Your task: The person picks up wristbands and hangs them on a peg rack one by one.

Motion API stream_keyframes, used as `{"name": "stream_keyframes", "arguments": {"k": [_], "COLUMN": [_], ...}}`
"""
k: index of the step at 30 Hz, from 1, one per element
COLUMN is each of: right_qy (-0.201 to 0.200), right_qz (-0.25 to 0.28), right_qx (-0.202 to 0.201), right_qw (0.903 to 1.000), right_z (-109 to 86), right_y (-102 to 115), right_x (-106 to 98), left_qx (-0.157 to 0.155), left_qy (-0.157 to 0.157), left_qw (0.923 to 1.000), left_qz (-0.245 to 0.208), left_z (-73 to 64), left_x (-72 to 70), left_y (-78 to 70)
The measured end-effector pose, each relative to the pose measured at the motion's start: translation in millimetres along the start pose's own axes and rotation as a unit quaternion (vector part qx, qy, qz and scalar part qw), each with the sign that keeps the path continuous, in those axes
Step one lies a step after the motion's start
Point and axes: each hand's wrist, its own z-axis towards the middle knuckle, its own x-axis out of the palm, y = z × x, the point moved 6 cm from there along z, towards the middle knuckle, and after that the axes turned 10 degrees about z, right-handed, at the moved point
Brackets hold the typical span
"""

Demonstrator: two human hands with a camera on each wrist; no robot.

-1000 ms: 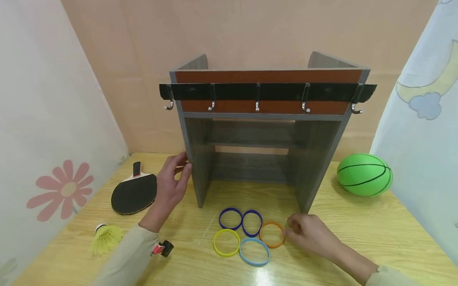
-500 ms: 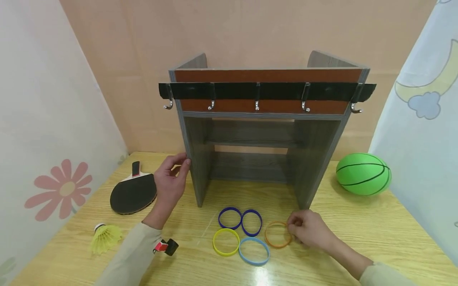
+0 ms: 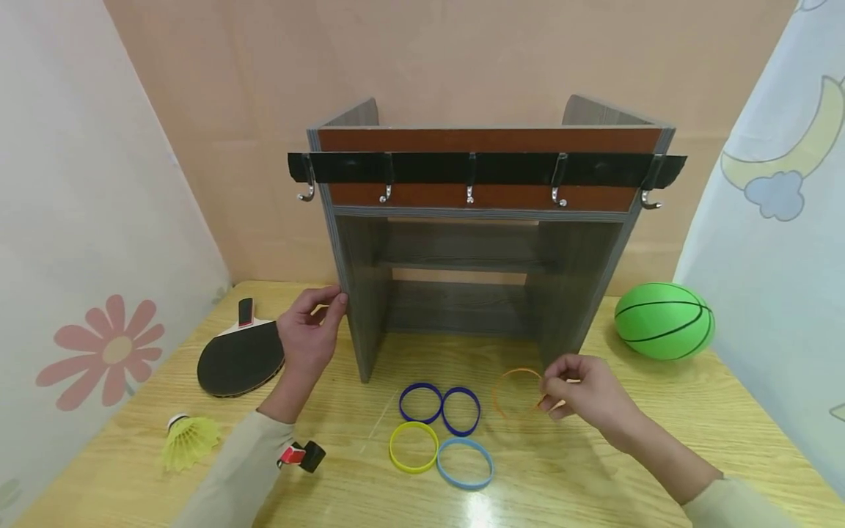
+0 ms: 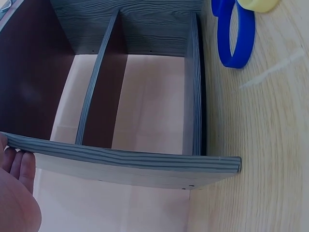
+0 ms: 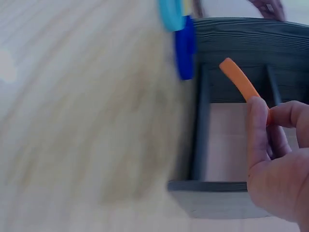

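Note:
My right hand (image 3: pixel 584 392) pinches an orange wristband (image 3: pixel 518 371) between thumb and fingers, lifted in front of the shelf's right side panel. In the right wrist view the orange band is edge-on, sticking out past the fingertips. My left hand (image 3: pixel 309 334) rests its fingertips against the outer face of the left side panel of a grey wooden shelf (image 3: pixel 359 293); the left wrist view shows the fingers along that panel. On the table lie two dark blue wristbands (image 3: pixel 420 403), a yellow wristband (image 3: pixel 414 446) and a light blue wristband (image 3: pixel 465 463). A black strip (image 3: pixel 429 168) with several metal hooks spans the shelf's front.
A black table tennis paddle (image 3: pixel 240 359) and a yellow shuttlecock (image 3: pixel 190 442) lie on the left of the wooden table (image 3: pixel 370 491). To the right of the shelf sits a green ball (image 3: pixel 663 321). Patterned cloth hangs on both sides.
My right hand has drawn the orange wristband away from the others and raised it up toward the shelf. The left hand keeps its place at the panel; the view has shifted slightly.

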Motion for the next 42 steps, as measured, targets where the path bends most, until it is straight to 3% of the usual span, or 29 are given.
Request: {"name": "stream_keyframes", "arguments": {"k": [6,9,16,22,28,38,42], "right_qy": [-0.001,0.003,0.033,0.058,0.088,0.115,0.109], "right_qz": [0.063,0.095,0.163,0.199,0.249,0.277,0.289], "right_qx": [-0.058,-0.079,-0.085,-0.082,-0.084,-0.111,-0.115], "right_qw": [0.9963,0.9924,0.9824,0.9749,0.9607,0.9475,0.9441], "right_z": [4.6,8.8,25.5,39.9,52.0,72.5,80.1], "right_y": [31,45,74,100,128,164,175], "right_x": [9,18,48,78,111,158,170], "left_qx": [-0.011,-0.009,-0.016,-0.015,-0.008,-0.003,0.008], "left_qy": [0.006,0.010,0.020,0.015,0.008,0.018,0.019], "left_qw": [0.9999,0.9999,0.9997,0.9998,0.9999,0.9998,0.9998], "left_qz": [-0.006,-0.004,0.007,0.004,-0.006,-0.012,0.004], "left_z": [0.9,2.4,6.4,4.4,2.2,2.3,5.0], "left_x": [0.5,0.8,1.9,0.6,-0.7,0.5,1.3], "left_y": [-1.0,-9.2,-27.7,-14.4,0.4,-0.9,-12.9]}}
